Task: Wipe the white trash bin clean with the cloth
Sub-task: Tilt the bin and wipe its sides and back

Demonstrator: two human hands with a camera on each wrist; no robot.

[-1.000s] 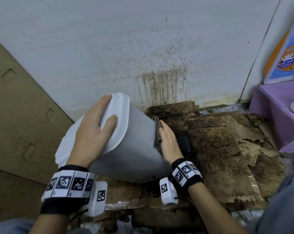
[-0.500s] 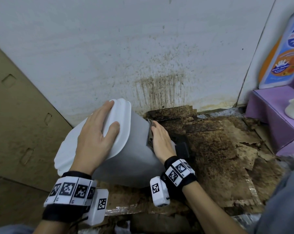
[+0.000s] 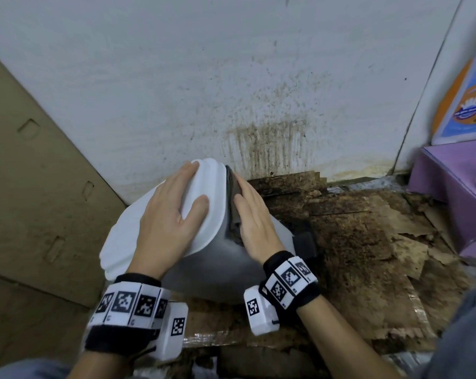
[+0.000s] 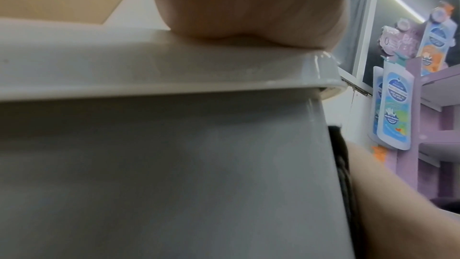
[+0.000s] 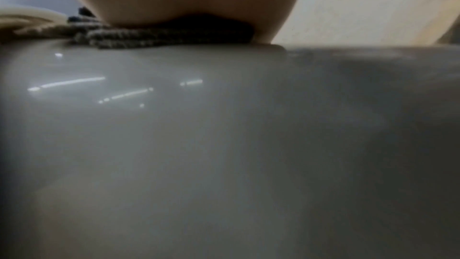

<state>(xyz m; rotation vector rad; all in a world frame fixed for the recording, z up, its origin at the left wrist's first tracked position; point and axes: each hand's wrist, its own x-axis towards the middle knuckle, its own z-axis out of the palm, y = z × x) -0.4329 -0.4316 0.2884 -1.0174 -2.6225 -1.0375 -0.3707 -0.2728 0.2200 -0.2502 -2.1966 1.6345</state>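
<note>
The white trash bin (image 3: 225,266) leans tilted toward the left against the wall, lid (image 3: 127,231) up and to the left. My left hand (image 3: 173,214) lies flat on the lid with straight fingers, steadying it. My right hand (image 3: 251,214) presses a dark grey cloth (image 3: 232,198) flat against the bin's side, just below the lid rim. In the right wrist view the cloth (image 5: 159,36) is squeezed between my palm and the glossy bin wall (image 5: 199,145). The left wrist view shows the lid edge (image 4: 174,78) under my palm and the bin's grey side (image 4: 161,174).
A stained white wall (image 3: 231,77) stands right behind the bin. Dirty, peeling brown cardboard (image 3: 368,242) covers the floor to the right. A cardboard panel (image 3: 39,187) stands at the left. A purple shelf (image 3: 455,187) with a lotion bottle (image 3: 466,105) is at the right.
My right hand has slid the cloth up the bin's side, from mid-body to just under the lid rim. My left hand has stayed on the lid.
</note>
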